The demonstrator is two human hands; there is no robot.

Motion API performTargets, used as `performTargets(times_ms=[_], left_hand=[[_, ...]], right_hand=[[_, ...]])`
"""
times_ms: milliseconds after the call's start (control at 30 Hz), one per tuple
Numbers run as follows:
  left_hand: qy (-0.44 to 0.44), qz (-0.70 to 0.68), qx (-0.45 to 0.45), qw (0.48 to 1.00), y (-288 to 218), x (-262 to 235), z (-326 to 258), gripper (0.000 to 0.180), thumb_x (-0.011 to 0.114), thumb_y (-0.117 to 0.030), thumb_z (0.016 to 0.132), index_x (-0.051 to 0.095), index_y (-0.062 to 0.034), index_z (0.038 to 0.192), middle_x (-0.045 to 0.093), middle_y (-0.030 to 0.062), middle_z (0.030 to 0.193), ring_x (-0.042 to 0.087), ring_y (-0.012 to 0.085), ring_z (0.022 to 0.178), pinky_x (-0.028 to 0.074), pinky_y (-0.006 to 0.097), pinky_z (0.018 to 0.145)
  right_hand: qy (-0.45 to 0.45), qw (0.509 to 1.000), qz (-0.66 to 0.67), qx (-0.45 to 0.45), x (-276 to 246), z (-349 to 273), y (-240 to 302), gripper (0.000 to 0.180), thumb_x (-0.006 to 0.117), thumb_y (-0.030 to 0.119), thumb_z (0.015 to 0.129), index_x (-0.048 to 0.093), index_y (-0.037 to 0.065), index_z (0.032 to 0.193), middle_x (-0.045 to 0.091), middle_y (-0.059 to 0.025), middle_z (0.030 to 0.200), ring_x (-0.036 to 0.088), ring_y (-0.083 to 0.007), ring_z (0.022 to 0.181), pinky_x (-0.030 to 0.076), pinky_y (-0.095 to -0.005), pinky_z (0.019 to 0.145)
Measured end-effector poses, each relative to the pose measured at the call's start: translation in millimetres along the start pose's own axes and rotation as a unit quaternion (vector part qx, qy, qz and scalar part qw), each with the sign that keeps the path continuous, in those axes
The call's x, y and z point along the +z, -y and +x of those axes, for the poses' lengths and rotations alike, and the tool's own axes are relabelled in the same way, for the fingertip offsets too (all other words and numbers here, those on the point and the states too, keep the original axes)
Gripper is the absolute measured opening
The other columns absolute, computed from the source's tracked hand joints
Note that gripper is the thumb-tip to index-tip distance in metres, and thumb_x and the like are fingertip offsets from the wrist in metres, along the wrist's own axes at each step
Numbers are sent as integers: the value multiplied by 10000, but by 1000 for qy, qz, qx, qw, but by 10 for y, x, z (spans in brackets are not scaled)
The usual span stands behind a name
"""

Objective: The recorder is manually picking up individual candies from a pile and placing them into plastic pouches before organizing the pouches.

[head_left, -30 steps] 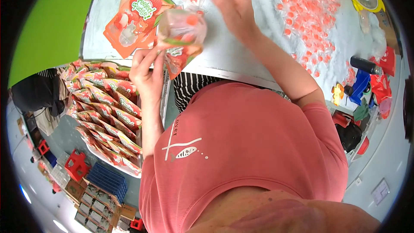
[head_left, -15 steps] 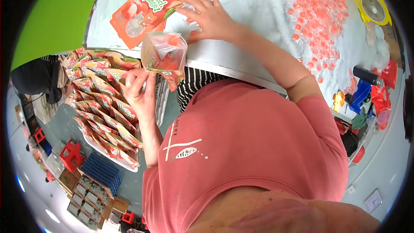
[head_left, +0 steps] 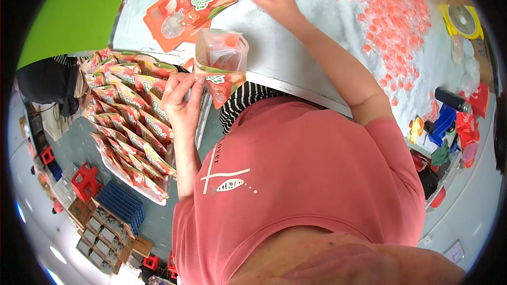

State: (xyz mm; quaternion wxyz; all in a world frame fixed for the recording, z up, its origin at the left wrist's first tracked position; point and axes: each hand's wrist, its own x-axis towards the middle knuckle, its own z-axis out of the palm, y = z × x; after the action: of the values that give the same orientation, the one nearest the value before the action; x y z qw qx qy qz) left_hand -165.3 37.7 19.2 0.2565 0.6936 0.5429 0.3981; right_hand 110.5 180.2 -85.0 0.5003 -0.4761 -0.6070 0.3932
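My left hand (head_left: 182,97) pinches the lower left edge of a candy pouch (head_left: 228,80), orange-red with a clear inside. The pouch's mouth gapes upward at the table's near edge, and a few red-orange pieces in clear wrappers show inside. Over the white table, beyond the pouch and to its right, is my right hand (head_left: 274,1). Its fingers look bent but are smeared by motion, so what they hold, if anything, cannot be made out. Flat printed pouches (head_left: 193,10) lie overlapping on the table, left of my right hand.
Wrapped red-orange candies (head_left: 393,31) spread across the table's right side. Upright filled pouches (head_left: 129,111) stand in rows in a white tray (head_left: 150,196) at my left. A yellow fan (head_left: 462,20) and a dark bottle (head_left: 451,99) are at the far right. A red stool (head_left: 85,183) stands on the floor.
My right hand has left the spot beside the pouch, its spread fingers drawing in as it moved right and farther over the table. The held pouch has shifted slightly right.
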Motion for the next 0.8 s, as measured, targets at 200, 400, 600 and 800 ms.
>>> performTargets(times_ms=[200, 400, 600, 800], left_hand=[[33, 48, -11, 998, -221, 159, 263, 197, 730, 4, 804, 734, -25, 999, 605, 64, 776, 577, 141, 709, 470, 259, 655], [28, 71, 74, 994, -244, 459, 598, 207, 733, -11, 794, 731, -42, 998, 605, 71, 773, 593, 166, 704, 485, 293, 652], [-10, 70, 111, 991, -167, 651, 629, 226, 745, -14, 785, 738, -63, 1005, 604, 65, 769, 597, 166, 690, 494, 287, 649], [-17, 54, 115, 992, -168, 752, 642, 231, 750, -8, 784, 737, -57, 1009, 605, 64, 768, 599, 165, 684, 495, 288, 644]], right_hand=[[-62, 887, 370, 269, -166, -1, 1573, 246, 531, 355, 975, 599, 122, 1011, 531, -9, 825, 466, -75, 586, 366, -200, 476], [-68, 940, 335, -2, -161, 29, 1507, 204, 549, 259, 993, 594, 76, 1073, 574, 15, 898, 532, -58, 724, 463, -207, 607], [26, 916, 367, 158, -360, -188, 1601, 199, 587, 169, 979, 594, 20, 1111, 615, 0, 969, 570, -83, 878, 477, -231, 788], [-31, 996, 47, -75, -428, -283, 1474, 222, 620, 193, 939, 647, 48, 1105, 629, -47, 1086, 602, -140, 1014, 493, -275, 821]])
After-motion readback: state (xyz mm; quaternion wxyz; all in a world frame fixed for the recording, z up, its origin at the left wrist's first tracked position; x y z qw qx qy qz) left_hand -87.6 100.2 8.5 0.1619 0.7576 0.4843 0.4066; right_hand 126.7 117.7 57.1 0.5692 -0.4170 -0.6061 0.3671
